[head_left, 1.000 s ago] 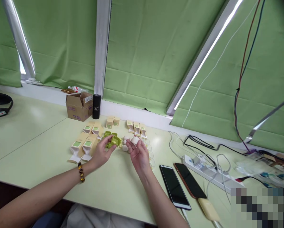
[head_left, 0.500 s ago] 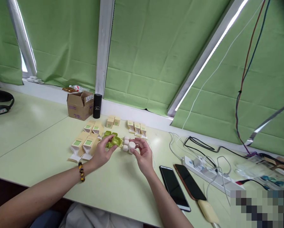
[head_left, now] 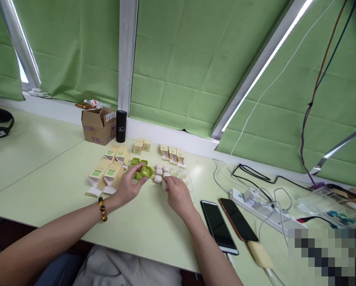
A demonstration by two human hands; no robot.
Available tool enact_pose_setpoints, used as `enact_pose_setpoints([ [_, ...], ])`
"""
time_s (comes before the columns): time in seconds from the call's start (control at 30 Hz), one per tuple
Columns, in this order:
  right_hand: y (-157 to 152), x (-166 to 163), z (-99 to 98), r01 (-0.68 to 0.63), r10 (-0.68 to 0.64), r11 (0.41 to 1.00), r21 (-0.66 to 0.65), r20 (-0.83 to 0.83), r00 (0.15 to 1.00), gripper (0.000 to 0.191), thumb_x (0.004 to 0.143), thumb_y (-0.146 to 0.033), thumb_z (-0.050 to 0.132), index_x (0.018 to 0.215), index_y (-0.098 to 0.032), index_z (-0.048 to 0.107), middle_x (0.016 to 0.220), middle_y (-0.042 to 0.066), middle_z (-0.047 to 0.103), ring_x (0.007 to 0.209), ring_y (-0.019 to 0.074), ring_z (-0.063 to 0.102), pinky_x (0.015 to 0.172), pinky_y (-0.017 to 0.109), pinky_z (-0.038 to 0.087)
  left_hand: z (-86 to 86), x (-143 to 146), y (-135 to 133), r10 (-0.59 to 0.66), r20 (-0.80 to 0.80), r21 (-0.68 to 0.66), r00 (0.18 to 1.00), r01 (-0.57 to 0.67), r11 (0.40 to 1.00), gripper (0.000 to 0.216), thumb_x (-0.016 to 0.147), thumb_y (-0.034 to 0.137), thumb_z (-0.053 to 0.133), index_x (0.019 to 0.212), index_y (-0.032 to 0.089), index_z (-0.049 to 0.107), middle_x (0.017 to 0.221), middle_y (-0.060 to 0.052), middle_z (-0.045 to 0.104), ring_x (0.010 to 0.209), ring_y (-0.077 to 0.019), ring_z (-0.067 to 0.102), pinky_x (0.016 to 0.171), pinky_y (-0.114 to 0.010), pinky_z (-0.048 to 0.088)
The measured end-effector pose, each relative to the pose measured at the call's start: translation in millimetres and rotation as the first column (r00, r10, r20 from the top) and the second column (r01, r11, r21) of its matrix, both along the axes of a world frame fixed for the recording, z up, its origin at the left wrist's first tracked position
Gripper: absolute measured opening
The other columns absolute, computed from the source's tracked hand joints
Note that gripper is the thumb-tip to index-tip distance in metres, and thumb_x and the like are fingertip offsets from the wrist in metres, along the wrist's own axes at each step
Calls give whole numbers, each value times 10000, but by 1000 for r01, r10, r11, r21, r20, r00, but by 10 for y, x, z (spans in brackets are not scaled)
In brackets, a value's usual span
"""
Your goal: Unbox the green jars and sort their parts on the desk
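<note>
My left hand [head_left: 128, 186], a bead bracelet on its wrist, pinches a small green plastic tray [head_left: 144, 172] that rests on the table. My right hand [head_left: 177, 194] lies palm down just right of it, fingers curled over a small white round piece [head_left: 164, 184] at the table top. Other white round pieces [head_left: 159, 173] sit in a cluster between the two hands. Small clear plastic cups [head_left: 182, 174] lie beyond my right hand.
Beige cartons with green labels [head_left: 104, 177] lie left of the tray, more [head_left: 172, 153] stand behind. A cardboard box [head_left: 98, 126] and black cylinder [head_left: 121, 126] stand near the window. Two phones [head_left: 227, 226], a power strip [head_left: 261, 207] and cables lie right.
My right hand turned from palm up, holding a white piece in the air, to palm down on the table beside the cluster. The left hand stayed on the green tray.
</note>
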State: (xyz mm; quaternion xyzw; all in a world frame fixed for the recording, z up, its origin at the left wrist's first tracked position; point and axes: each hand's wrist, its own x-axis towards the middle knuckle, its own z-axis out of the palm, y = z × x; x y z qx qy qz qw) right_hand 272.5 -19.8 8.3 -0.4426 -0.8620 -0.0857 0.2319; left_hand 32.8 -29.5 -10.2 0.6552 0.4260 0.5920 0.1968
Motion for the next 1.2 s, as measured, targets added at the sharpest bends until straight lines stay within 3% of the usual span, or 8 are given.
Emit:
enact_pose_setpoints([
  [0.23, 8, -38, -50, 27, -31, 999, 31, 161, 986, 445, 760, 78, 515, 1111, -179, 607, 1014, 86, 706, 947, 253, 603, 822, 334, 359, 13, 1, -15, 27, -42, 4, 999, -27, 1000, 458, 954, 402, 699, 1368, 233, 601, 1302, -129, 687, 1170, -285, 654, 1020, -454, 538],
  [0.73, -19, -47, -65, 38, -35, 999, -10, 174, 984, 345, 769, 23, 596, 1027, -203, 624, 1027, 80, 687, 965, 246, 597, 825, 329, 380, -12, -3, -7, 16, -24, 7, 1000, -16, 1000, 459, 953, 393, 702, 1375, 246, 595, 1349, -134, 671, 1210, -296, 646, 1044, -473, 542],
  [1.2, -46, -59, -29, 76, -76, 997, 11, 212, 974, 250, 803, -6, 597, 927, -220, 631, 995, 85, 711, 944, 240, 632, 733, 331, 380, -24, -1, -4, 28, -9, 6, 1000, -28, 1000, 463, 946, 401, 709, 1375, 259, 609, 1374, -117, 667, 1225, -296, 650, 1052, -467, 543],
])
